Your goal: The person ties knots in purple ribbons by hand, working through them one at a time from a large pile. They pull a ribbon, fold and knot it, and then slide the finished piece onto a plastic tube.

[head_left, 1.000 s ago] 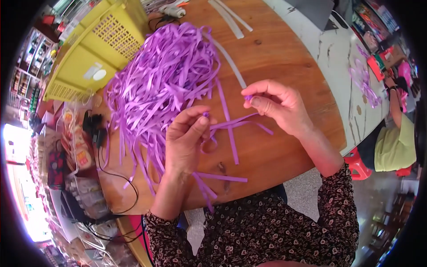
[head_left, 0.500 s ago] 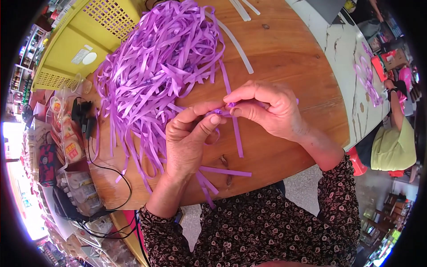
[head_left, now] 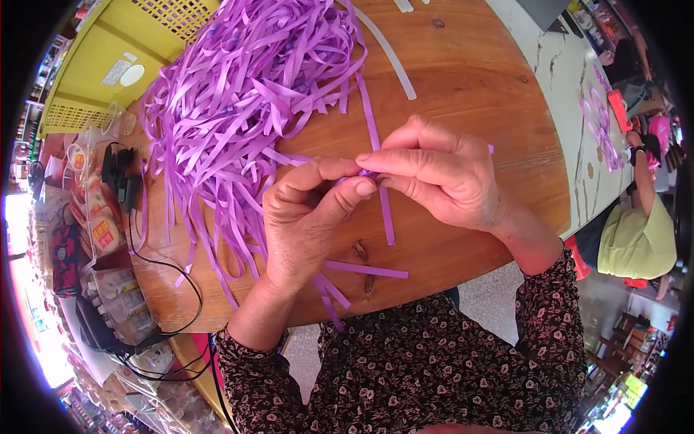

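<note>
Above the wooden table, my left hand (head_left: 307,217) and my right hand (head_left: 444,173) meet fingertip to fingertip. Both pinch a small bunched part of a purple ribbon (head_left: 366,173), mostly hidden by the fingers. A ribbon tail (head_left: 369,273) lies on the table below my left hand, beside shorter ends near the front edge; whether they belong to the held ribbon I cannot tell. Another purple strip (head_left: 387,217) runs down the tabletop beneath my hands. Beyond my left hand lies a big tangled heap of purple ribbons (head_left: 253,79).
A yellow plastic basket (head_left: 87,79) stands behind the heap on the wooden table (head_left: 506,130). Translucent strips (head_left: 394,58) lie at the far side. Black cables (head_left: 199,289) hang at the left edge. On the right, another person's arm (head_left: 641,173) is beside a white marbled surface (head_left: 578,145) with purple ribbons.
My right fingers have come closer to my left fingertips and now cover more of the ribbon. The whole view has shifted slightly.
</note>
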Action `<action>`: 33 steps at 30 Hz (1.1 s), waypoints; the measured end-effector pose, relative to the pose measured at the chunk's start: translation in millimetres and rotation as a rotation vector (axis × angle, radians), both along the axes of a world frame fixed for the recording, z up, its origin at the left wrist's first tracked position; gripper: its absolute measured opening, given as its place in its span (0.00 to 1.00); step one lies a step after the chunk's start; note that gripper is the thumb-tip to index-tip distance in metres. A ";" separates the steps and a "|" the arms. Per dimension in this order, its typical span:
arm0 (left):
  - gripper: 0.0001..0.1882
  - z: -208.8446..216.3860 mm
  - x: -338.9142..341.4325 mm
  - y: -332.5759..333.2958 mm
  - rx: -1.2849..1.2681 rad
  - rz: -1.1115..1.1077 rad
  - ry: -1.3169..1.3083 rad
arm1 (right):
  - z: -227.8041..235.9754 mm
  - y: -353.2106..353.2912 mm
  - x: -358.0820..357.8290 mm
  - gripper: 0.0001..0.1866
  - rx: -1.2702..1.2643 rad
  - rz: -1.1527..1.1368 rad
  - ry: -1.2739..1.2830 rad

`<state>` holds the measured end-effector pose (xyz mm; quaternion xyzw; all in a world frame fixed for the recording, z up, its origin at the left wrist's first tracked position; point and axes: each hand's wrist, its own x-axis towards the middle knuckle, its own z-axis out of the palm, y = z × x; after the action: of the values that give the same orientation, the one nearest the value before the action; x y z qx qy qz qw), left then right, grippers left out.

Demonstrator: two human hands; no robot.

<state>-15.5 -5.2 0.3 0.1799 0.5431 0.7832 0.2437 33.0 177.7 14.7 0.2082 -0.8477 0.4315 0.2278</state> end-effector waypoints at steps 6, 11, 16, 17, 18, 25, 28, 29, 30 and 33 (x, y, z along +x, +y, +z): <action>0.10 4.2 3.2 -0.2 -0.029 -0.040 0.022 | 1.0 2.0 0.7 0.12 -0.003 -0.016 -0.003; 0.10 -3.7 2.8 1.8 -0.003 -0.019 -0.068 | -2.1 2.5 -0.9 0.12 0.013 -0.031 0.000; 0.09 -6.3 5.9 3.5 0.073 0.006 -0.109 | -1.2 1.5 -1.3 0.12 -0.051 -0.002 -0.067; 0.09 -3.3 7.1 4.1 0.074 0.027 -0.107 | -0.3 1.1 -1.7 0.12 -0.052 -0.002 -0.070; 0.09 -2.1 7.6 4.1 0.076 0.048 -0.104 | 0.6 0.7 -2.1 0.12 -0.083 0.010 -0.082; 0.07 -8.3 4.9 2.4 -0.048 0.104 0.065 | -7.2 -2.2 2.2 0.12 -0.444 -0.041 -0.261; 0.06 -2.7 6.5 0.5 -0.057 0.062 -0.064 | -8.8 -0.8 3.0 0.12 -0.562 -0.008 -0.276; 0.06 -1.1 6.8 0.8 -0.066 0.084 -0.064 | -8.6 0.6 2.6 0.12 -0.560 -0.006 -0.278; 0.06 -0.5 7.0 1.0 -0.075 0.106 -0.064 | -7.9 2.9 1.8 0.11 -0.464 0.010 -0.264; 0.06 -2.7 5.7 1.1 -0.074 0.125 -0.032 | -6.3 5.6 0.1 0.11 -0.309 0.028 -0.221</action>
<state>-9.8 -4.1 -2.4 0.1243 0.5777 0.7790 0.2094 33.1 183.2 8.4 0.1337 -0.7883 0.5798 0.1567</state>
